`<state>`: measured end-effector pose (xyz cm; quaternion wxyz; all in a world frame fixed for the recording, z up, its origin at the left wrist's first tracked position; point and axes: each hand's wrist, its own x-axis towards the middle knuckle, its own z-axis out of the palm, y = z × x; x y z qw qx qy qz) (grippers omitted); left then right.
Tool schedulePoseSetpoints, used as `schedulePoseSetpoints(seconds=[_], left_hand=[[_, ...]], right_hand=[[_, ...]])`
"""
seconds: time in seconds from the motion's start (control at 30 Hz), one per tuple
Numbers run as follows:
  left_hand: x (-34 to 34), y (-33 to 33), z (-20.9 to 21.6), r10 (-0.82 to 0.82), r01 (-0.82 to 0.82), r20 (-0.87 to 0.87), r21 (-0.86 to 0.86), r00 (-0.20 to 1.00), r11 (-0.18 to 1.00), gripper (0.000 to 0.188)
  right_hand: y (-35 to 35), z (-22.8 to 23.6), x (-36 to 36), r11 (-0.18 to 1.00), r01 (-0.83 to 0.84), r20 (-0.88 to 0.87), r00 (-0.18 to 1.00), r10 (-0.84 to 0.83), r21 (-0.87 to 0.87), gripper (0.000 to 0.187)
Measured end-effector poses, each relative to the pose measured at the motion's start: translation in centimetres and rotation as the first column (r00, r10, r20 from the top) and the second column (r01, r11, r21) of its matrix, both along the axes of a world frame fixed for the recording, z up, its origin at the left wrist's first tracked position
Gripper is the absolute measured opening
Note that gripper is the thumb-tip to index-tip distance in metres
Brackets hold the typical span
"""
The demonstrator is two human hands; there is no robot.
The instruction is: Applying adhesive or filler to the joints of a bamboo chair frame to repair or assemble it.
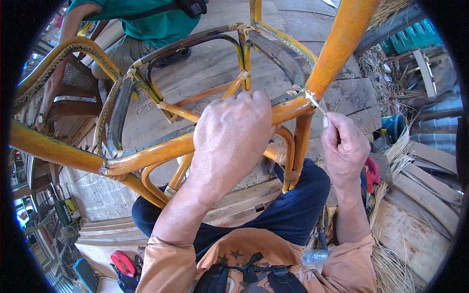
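Note:
A yellow-orange rattan chair frame stands in front of me, with wrapped joints and an oval dark seat ring. My left hand is closed over its near rail, the fingers hidden behind the knuckles. Just to the right, my right hand pinches a thin, pale stick between thumb and forefinger. The tip touches the joint where the rail meets a thick slanting pole. White material shows on that joint; I cannot tell whether it is paste or a strip.
Across the frame, a person in a teal shirt sits beside a brown woven piece. Wooden slats and loose fibre strands lie on the right. Planks are stacked at the left, near a red-and-dark item.

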<state>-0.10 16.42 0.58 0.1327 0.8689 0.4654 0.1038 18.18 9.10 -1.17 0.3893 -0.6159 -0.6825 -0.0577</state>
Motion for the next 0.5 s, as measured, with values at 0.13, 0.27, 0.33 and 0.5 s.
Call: schedulePoseSetpoints(seconds=[0.13,0.27,0.33,0.5], left_hand=[[0.0,-0.1,0.1,0.012,-0.012,0.011,0.000,1.000,1.000,0.029],[0.0,-0.1,0.2,0.007,-0.007,0.008,-0.005,1.000,1.000,0.029],[0.0,0.0,-0.1,-0.013,0.013,0.008,0.000,1.000,1.000,0.028],[-0.1,-0.1,0.2,0.010,-0.010,0.009,-0.006,1.000,1.000,0.028]], right_hand=[[0.0,0.0,0.0,0.999,0.017,-0.059,0.998,-0.019,-0.034,0.023],[0.2,-0.4,0.5,0.999,-0.016,0.002,1.000,0.016,-0.030,0.024],[-0.4,0.0,0.6,0.998,-0.008,-0.018,1.000,0.007,-0.059,0.024],[-0.1,1.0,0.2,0.998,0.001,-0.038,0.999,-0.004,-0.070,0.024]])
